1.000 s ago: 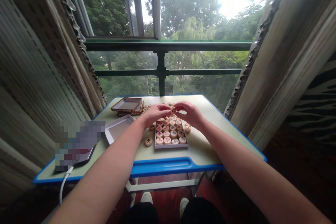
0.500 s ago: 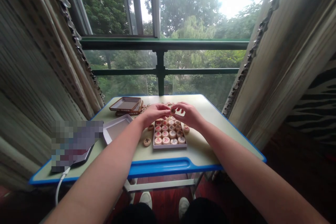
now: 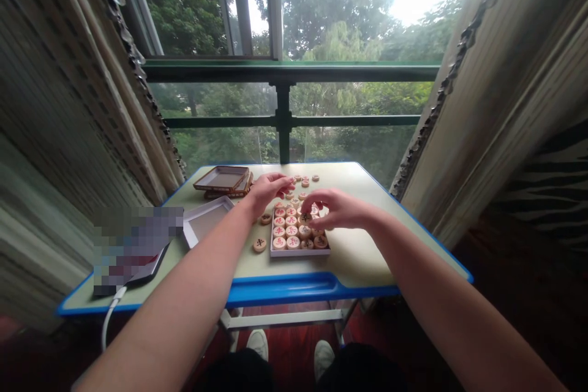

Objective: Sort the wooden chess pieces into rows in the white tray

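A small white tray (image 3: 298, 252) filled with round wooden chess pieces lies on the pale desk (image 3: 358, 251). My right hand (image 3: 335, 209) hovers over the tray's far right part, fingers curled down in a pinch on a chess piece (image 3: 305, 217) with a dark character. My left hand (image 3: 269, 188) reaches past the tray's far left corner, fingers bent toward several loose pieces (image 3: 304, 181) on the desk. Two more loose pieces (image 3: 260, 245) lie left of the tray.
A brown lidded box (image 3: 223, 179) sits at the desk's far left, a white box lid (image 3: 206, 228) beside it, and a blurred-out phone (image 3: 133, 248) with a cable at the left edge. Window railing stands behind; curtains hang on both sides.
My hands, together over the tray's far edge before, have parted. The right hand came nearer, down over the tray with a piece; the left moved out toward the loose pieces.
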Demonstrator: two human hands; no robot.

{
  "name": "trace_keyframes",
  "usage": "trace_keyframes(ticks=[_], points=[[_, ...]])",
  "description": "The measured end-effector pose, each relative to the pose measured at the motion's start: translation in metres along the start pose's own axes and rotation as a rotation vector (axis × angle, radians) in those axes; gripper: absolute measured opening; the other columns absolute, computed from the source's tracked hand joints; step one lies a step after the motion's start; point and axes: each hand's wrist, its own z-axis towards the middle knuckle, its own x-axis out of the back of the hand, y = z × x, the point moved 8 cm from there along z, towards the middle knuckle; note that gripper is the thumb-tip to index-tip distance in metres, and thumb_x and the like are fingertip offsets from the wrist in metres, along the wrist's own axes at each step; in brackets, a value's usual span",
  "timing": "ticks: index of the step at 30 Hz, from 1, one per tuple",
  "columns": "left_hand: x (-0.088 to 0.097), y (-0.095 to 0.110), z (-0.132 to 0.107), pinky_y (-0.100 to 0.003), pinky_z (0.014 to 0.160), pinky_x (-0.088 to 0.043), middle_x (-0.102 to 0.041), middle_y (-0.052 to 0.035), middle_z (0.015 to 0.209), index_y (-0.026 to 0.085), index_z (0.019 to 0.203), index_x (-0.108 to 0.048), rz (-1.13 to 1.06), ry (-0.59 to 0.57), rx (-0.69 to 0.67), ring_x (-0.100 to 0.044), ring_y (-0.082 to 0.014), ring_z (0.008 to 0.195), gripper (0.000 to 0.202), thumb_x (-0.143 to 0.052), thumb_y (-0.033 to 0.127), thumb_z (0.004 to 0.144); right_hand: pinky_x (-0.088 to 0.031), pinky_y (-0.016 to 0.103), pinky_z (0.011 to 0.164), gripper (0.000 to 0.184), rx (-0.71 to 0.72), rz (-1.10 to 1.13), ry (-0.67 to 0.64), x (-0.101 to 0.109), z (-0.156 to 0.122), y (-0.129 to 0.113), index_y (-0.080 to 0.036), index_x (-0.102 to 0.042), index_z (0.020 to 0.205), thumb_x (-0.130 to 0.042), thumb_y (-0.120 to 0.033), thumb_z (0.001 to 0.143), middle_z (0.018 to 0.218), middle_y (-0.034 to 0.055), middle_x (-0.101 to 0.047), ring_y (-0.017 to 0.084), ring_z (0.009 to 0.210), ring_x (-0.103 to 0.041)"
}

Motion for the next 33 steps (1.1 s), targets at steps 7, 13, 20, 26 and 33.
trace_keyframes(ticks=[7, 13, 20, 26, 33], points=[[-0.002, -0.002, 0.002, -0.023, 0.052, -0.038, -0.065, -0.0062, 0.066, 0.010, 0.073, -0.063, 0.010, -0.003, 0.010, -0.054, -0.0104, 0.057, 0.031, -0.073, 0.035, 0.058, -0.042, 0.023, 0.063, 0.023, 0.078, -0.100, -0.191, -0.021, -0.003, -0.008, -0.019, -0.068, 0.084, -0.072, -0.029, 0.065, 0.079, 0.0001, -0.059, 0.013, 0.072, -0.053], [-0.001, -0.003, 0.002, -0.022, 0.050, -0.037, -0.065, -0.0056, 0.065, 0.010, 0.073, -0.063, 0.026, -0.006, 0.017, -0.053, -0.0092, 0.055, 0.029, -0.072, 0.034, 0.059, -0.041, 0.023, 0.065, 0.028, 0.055, -0.108, -0.260, -0.028, -0.003, -0.005, -0.017, -0.066, 0.089, -0.072, -0.033, 0.067, 0.081, 0.0006, -0.058, 0.013, 0.073, -0.052], [-0.002, -0.002, 0.001, -0.022, 0.049, -0.038, -0.065, -0.0056, 0.064, 0.010, 0.072, -0.063, 0.027, 0.004, 0.008, -0.054, -0.0096, 0.055, 0.029, -0.074, 0.033, 0.058, -0.040, 0.023, 0.064, 0.026, 0.046, -0.072, -0.288, -0.029, -0.003, -0.003, -0.016, -0.067, 0.088, -0.070, -0.033, 0.068, 0.080, 0.0012, -0.059, 0.013, 0.071, -0.052], [-0.001, -0.003, 0.000, -0.021, 0.049, -0.037, -0.065, -0.0053, 0.063, 0.010, 0.072, -0.063, 0.036, 0.013, 0.033, -0.053, -0.0087, 0.053, 0.027, -0.072, 0.032, 0.060, -0.040, 0.023, 0.064, 0.020, 0.074, -0.066, -0.281, -0.029, -0.003, -0.005, -0.016, -0.070, 0.087, -0.066, -0.027, 0.071, 0.078, 0.0015, -0.060, 0.012, 0.068, -0.051], [-0.001, -0.001, 0.000, -0.021, 0.050, -0.038, -0.064, -0.0058, 0.065, 0.010, 0.073, -0.064, 0.035, -0.004, 0.004, -0.054, -0.0097, 0.056, 0.025, -0.070, 0.031, 0.061, -0.039, 0.022, 0.061, 0.022, 0.063, -0.023, -0.294, -0.030, -0.004, -0.004, -0.016, -0.069, 0.091, -0.065, -0.024, 0.071, 0.074, -0.0002, -0.057, 0.010, 0.064, -0.049]])
